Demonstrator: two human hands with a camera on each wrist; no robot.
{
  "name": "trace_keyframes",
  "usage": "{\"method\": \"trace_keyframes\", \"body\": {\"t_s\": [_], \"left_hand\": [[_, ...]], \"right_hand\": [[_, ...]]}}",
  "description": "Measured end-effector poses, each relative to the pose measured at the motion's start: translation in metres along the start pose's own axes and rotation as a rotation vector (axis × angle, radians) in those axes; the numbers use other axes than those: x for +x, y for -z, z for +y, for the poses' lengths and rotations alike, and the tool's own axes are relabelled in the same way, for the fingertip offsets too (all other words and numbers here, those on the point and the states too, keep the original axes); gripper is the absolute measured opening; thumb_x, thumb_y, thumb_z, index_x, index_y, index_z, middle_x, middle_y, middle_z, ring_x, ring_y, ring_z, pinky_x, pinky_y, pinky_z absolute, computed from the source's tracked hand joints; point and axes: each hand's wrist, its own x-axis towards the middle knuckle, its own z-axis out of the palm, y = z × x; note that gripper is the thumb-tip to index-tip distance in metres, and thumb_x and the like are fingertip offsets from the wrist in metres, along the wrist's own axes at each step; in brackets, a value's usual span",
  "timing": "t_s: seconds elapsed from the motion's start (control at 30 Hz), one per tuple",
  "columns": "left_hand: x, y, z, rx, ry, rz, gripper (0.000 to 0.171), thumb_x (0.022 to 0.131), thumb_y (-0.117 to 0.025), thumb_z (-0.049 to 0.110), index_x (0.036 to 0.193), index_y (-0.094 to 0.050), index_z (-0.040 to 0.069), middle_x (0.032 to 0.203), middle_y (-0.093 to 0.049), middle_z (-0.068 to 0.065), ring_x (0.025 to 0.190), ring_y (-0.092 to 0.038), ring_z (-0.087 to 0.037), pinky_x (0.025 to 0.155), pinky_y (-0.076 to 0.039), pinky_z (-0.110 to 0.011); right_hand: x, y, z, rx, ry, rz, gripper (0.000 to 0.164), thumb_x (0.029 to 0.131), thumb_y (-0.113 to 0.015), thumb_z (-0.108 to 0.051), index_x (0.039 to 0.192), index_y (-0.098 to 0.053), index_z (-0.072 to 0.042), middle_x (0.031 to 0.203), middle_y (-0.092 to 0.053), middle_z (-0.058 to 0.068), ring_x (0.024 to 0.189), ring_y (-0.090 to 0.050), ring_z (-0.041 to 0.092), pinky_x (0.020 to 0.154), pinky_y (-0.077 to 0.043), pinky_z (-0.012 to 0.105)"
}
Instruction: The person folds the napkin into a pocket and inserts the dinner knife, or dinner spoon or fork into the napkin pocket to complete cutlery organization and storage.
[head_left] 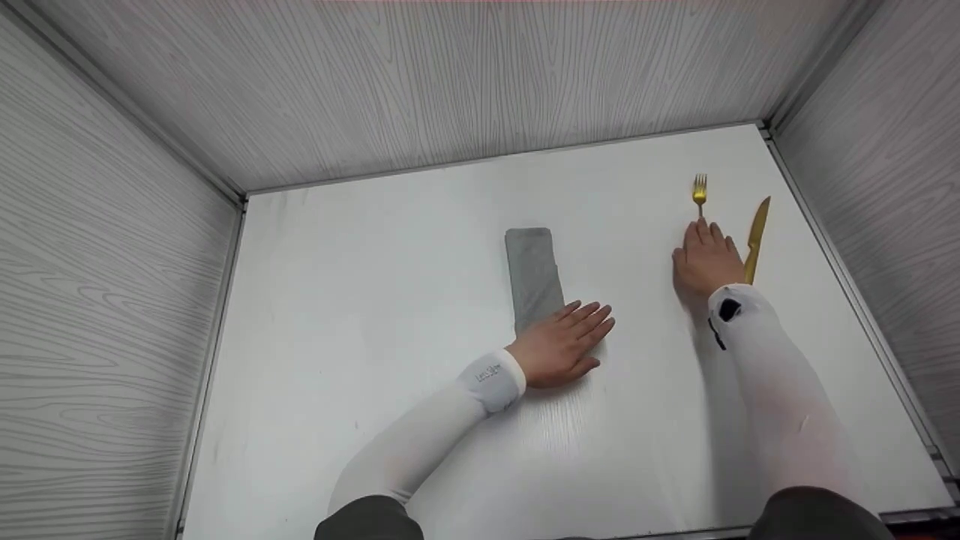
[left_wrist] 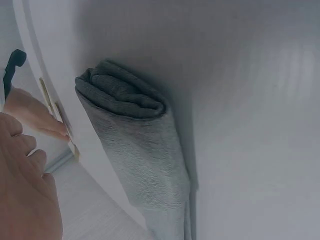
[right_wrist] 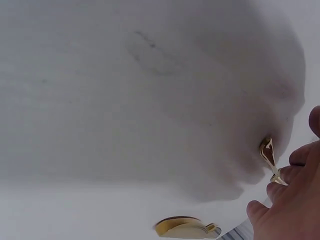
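A folded grey cloth (head_left: 534, 270) lies lengthwise on the white table; its rolled near end shows in the left wrist view, the cloth (left_wrist: 145, 160) apart from the fingers there. Over that near end my left hand (head_left: 562, 345) is spread flat, fingers straight and holding nothing. At the right, my right hand (head_left: 709, 259) reaches over the handle of a gold fork (head_left: 700, 191), whose tines stick out past the fingertips. A gold knife (head_left: 757, 232) lies just right of that hand. Whether the right fingers touch the fork (right_wrist: 269, 152) I cannot tell.
Grey wood-grain panels (head_left: 480, 82) wall the table (head_left: 360, 300) at the back and on both sides. A metal edge strip (head_left: 847, 300) runs along the right side, close to the knife.
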Motion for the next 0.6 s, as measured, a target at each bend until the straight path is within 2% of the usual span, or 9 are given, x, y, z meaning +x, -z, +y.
{"method": "trace_keyframes", "body": {"t_s": [0.17,0.37,0.6], "left_hand": [[0.016,-0.003,0.006,0.044,0.027,-0.017,0.065,0.108,-0.021,0.049,0.162,-0.01,0.015,0.169,-0.008,-0.003,0.157,-0.004,-0.019,0.127,0.001,-0.037],[0.036,-0.006,0.015,0.023,0.044,-0.024,0.065,0.108,-0.024,0.049,0.162,-0.012,0.015,0.169,-0.011,-0.002,0.156,-0.005,-0.018,0.127,0.0,-0.036],[0.046,-0.009,0.023,0.0,0.069,-0.072,0.065,0.108,-0.022,0.05,0.162,-0.009,0.017,0.169,-0.008,0.0,0.156,-0.002,-0.016,0.127,0.001,-0.034]], "right_hand": [[0.0,0.003,0.004,0.043,-0.046,-0.04,0.07,0.107,-0.023,-0.037,0.157,-0.003,0.008,0.163,-0.001,0.031,0.15,0.001,0.051,0.118,-0.002,0.068],[0.001,0.002,0.012,0.047,-0.075,-0.05,0.074,0.106,-0.02,-0.043,0.157,-0.002,0.007,0.163,0.001,0.031,0.15,0.003,0.051,0.118,0.001,0.069],[0.004,0.003,0.009,0.025,-0.079,-0.082,0.071,0.106,-0.02,-0.04,0.157,-0.003,0.006,0.164,0.0,0.029,0.15,0.005,0.05,0.118,0.002,0.069]]}}
